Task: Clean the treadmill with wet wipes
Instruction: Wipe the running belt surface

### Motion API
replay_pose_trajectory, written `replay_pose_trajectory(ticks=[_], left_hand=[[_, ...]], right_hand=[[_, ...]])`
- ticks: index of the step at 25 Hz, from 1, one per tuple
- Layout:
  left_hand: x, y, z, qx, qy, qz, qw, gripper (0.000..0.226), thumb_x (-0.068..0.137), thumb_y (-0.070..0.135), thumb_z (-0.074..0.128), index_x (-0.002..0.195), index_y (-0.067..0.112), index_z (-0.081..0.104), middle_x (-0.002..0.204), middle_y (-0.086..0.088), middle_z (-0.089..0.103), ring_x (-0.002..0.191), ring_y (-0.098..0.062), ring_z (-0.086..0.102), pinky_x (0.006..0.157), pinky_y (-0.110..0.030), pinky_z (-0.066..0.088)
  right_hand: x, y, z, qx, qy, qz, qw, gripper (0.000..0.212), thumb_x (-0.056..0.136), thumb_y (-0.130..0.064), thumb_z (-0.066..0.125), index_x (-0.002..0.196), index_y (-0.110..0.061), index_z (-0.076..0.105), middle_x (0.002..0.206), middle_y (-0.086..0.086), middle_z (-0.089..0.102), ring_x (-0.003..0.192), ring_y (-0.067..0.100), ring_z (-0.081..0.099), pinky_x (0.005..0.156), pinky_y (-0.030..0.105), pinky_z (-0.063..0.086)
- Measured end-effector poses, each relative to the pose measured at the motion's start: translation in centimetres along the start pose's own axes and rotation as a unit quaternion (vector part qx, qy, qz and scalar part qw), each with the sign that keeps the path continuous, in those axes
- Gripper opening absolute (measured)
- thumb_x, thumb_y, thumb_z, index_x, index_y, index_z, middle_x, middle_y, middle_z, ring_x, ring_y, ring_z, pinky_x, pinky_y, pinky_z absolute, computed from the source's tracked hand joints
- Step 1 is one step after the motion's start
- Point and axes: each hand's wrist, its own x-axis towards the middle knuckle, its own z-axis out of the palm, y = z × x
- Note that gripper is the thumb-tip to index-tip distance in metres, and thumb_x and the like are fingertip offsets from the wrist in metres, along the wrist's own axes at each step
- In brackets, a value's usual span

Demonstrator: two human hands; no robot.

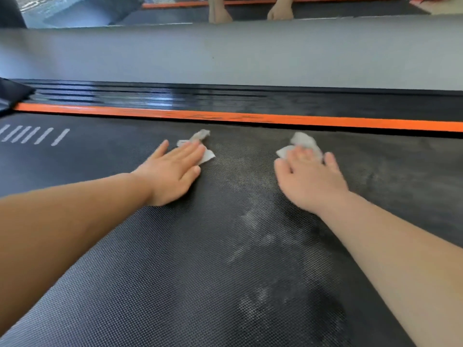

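Note:
The black textured treadmill belt (213, 259) fills the lower view, with pale dusty smears in its middle. My left hand (172, 171) lies flat, fingers straight, pressing a crumpled white wet wipe (203, 139) onto the belt. My right hand (310, 176) also lies flat with spread fingers, pressing a second white wipe (304, 142) that sticks out beyond the fingertips. Both wipes lie close to the belt's far edge, just short of the orange stripe (250, 117).
Beyond the orange stripe runs the black ribbed side rail (175, 96), then a grey floor strip (225, 53). A mirror (250, 8) at the top reflects my hands. White slanted marks (35, 135) are printed on the belt at left. A dark object (10, 96) sits at far left.

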Motion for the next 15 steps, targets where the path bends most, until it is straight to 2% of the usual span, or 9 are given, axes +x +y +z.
replay_pose_trajectory(ticks=[2,4,6,8,10,12,15], left_hand=[[1.6,1.5,0.5,-0.018,0.018,-0.08,0.996,0.067,0.104,0.051,0.006,0.165,0.025,0.005,0.173,0.007,-0.007,0.158,-0.009,-0.007,0.127,-0.047,-0.009],[3.5,4.3,-0.2,-0.06,0.047,-0.12,0.99,0.06,0.107,0.043,0.012,0.161,0.018,0.019,0.173,0.0,0.006,0.159,-0.015,0.001,0.127,-0.05,-0.002],[5.0,7.7,-1.4,-0.084,0.038,-0.073,0.993,0.055,0.109,0.04,0.017,0.157,0.015,0.027,0.17,-0.004,0.016,0.158,-0.016,0.007,0.126,-0.046,0.001],[5.9,11.3,-1.8,-0.091,-0.001,0.025,0.996,0.056,0.111,0.038,0.022,0.164,0.018,0.018,0.173,0.0,0.009,0.159,-0.012,0.001,0.126,-0.04,-0.004],[6.1,13.2,-2.2,-0.105,-0.03,0.095,0.989,0.056,0.112,0.036,0.024,0.165,0.023,0.014,0.173,0.005,0.003,0.158,-0.008,-0.003,0.126,-0.039,-0.009],[5.7,12.1,-2.7,-0.107,-0.022,0.091,0.99,0.052,0.112,0.034,0.025,0.163,0.023,0.022,0.173,0.008,0.004,0.158,-0.008,0.003,0.127,-0.044,-0.008],[4.5,8.8,-2.3,-0.043,0.009,-0.004,0.999,0.053,0.111,0.036,0.021,0.16,0.016,0.022,0.173,0.005,0.005,0.158,-0.013,0.011,0.126,-0.053,-0.004]], right_hand=[[0.1,3.3,-0.5,-0.017,-0.004,0.111,0.994,0.078,0.098,-0.056,0.001,0.161,-0.017,0.024,0.172,0.0,0.012,0.158,0.015,0.002,0.127,0.051,-0.005],[-0.2,5.1,-0.8,-0.007,-0.017,0.137,0.99,0.077,0.099,-0.056,0.001,0.163,-0.016,0.018,0.173,0.0,0.007,0.158,0.015,-0.003,0.127,0.051,-0.004],[-0.9,4.4,-0.8,0.013,-0.006,0.056,0.998,0.073,0.101,-0.054,0.008,0.16,-0.015,0.026,0.171,0.001,0.015,0.157,0.016,0.003,0.127,0.048,0.002],[-1.6,3.0,-0.5,0.02,-0.008,-0.073,0.997,0.063,0.104,-0.048,0.014,0.155,-0.019,0.035,0.169,-0.004,0.021,0.156,0.01,0.007,0.127,0.043,0.003],[-1.9,3.4,-0.7,0.02,-0.025,-0.101,0.994,0.059,0.106,-0.045,0.018,0.161,-0.025,0.025,0.171,-0.01,0.011,0.156,0.004,0.004,0.128,0.042,-0.003],[-2.1,5.9,-1.0,0.023,-0.009,-0.032,0.999,0.06,0.106,-0.045,0.016,0.163,-0.025,0.021,0.172,-0.008,0.01,0.157,0.008,0.008,0.128,0.043,-0.005],[-3.0,8.5,-1.4,0.021,0.015,0.06,0.998,0.062,0.105,-0.048,0.013,0.159,-0.02,0.027,0.171,-0.003,0.016,0.155,0.019,0.019,0.128,0.045,-0.003]])
